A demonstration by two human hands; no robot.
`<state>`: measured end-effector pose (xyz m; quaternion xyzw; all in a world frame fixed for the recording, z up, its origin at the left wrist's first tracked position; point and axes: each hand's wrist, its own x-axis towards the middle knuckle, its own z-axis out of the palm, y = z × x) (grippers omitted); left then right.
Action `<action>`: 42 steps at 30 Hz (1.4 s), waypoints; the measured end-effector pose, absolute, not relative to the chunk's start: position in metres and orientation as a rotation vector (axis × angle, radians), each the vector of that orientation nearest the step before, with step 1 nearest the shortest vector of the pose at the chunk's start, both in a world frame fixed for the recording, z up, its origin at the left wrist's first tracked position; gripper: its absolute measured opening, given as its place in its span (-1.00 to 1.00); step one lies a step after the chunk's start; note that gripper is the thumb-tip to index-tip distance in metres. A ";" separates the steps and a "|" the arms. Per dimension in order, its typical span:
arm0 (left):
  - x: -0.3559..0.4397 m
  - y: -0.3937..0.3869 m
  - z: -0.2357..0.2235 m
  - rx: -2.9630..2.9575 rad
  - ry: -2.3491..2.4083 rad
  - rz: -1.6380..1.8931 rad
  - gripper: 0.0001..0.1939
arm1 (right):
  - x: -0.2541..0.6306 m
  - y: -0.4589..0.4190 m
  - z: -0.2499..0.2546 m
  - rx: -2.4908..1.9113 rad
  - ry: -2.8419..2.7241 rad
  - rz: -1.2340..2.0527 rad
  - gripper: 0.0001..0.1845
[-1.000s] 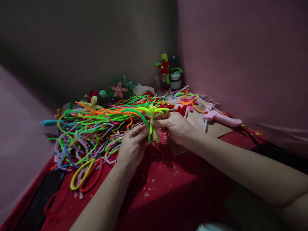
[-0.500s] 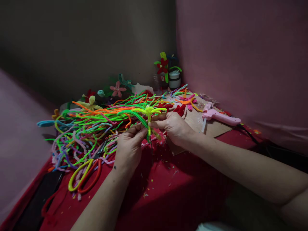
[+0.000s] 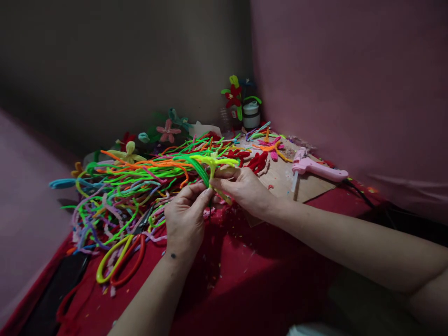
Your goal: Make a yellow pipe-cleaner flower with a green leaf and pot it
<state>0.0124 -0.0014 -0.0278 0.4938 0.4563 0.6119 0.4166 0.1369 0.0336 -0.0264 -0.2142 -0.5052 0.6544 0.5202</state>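
At the far left, a dark flat object (image 3: 70, 273) lies on the surface, which is covered by a red cloth (image 3: 245, 284). Above it, a blue loop (image 3: 62, 184) pokes out of a broad heap of fuzzy stems (image 3: 140, 175) in green, orange, purple and pink. Scissors (image 3: 130, 239), with 1 yellow handle and 1 red handle, lie at the heap's near edge, blades pointing into it. Behind the heap are a pale yellow flower (image 3: 129, 153) and a pink flower (image 3: 168, 130).

The left hand (image 3: 185, 217) has its thumb and fingers closed on the lower end of a green strip (image 3: 199, 167), which arches up and leftward; whether they also grip the neighbouring stem is hard to tell. Just right of the strip, a bright yellow flower (image 3: 214, 162) stands upright in front of the heap, petals spread. The right hand (image 3: 247, 192) pinches its stem between thumb and fingers.

Farther back, a red flower (image 3: 233, 95) rises beside a lidded container (image 3: 251, 116). Rightward, a pink glue gun (image 3: 320, 169) rests on a piece of cardboard (image 3: 315, 189), its black cord (image 3: 362, 195) trailing off to the right.
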 end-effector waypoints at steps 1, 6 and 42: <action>0.012 -0.001 -0.027 1.223 1.135 1.551 -0.84 | 0.137 0.033 -0.027 -0.529 -1.276 1.532 -0.82; 0.013 -0.004 -0.025 1.202 1.094 1.555 -0.80 | 0.139 0.032 -0.031 -0.478 -1.453 1.465 -0.82; 0.015 -0.013 -0.023 1.737 1.441 1.547 -0.91 | 0.135 0.032 -0.023 -0.313 -0.927 1.679 -0.81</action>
